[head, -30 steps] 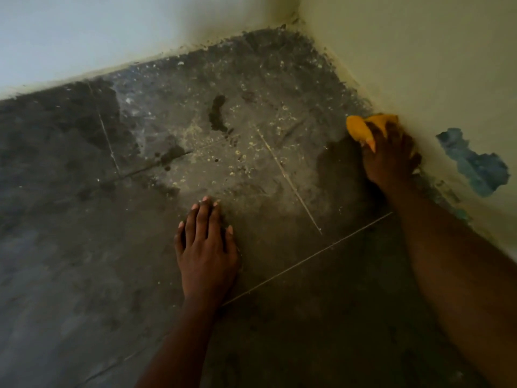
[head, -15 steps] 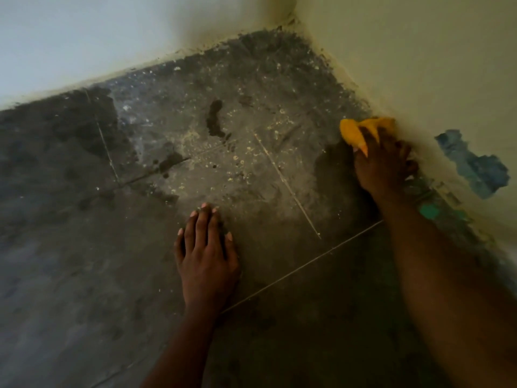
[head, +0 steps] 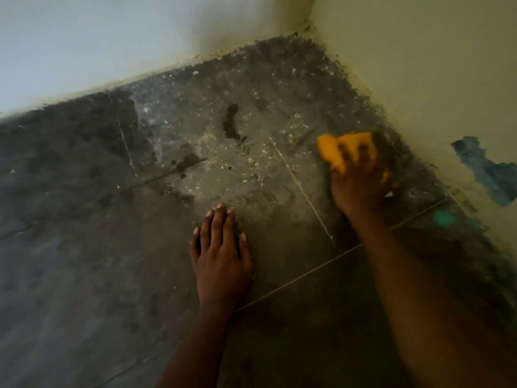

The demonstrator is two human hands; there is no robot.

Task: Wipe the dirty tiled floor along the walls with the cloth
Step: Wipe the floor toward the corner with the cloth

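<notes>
I'm pressing the soft, bunched yellow cloth (head: 345, 148) under my clenched right hand (head: 361, 183) at frame right; left hand (head: 221, 256) is lying spread flat, bracing on the tiled floor (head: 84, 247).

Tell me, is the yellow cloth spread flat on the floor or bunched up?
Bunched up. The yellow cloth is crumpled under the right hand, whose fingers press it onto the tiled floor near the wall.

Dim corner where 2 pale walls (head: 405, 65) meet, dark tiled floor (head: 84, 247) w/ pale specks & thin grout lines, blue patch (head: 486, 172) on right wall.
</notes>
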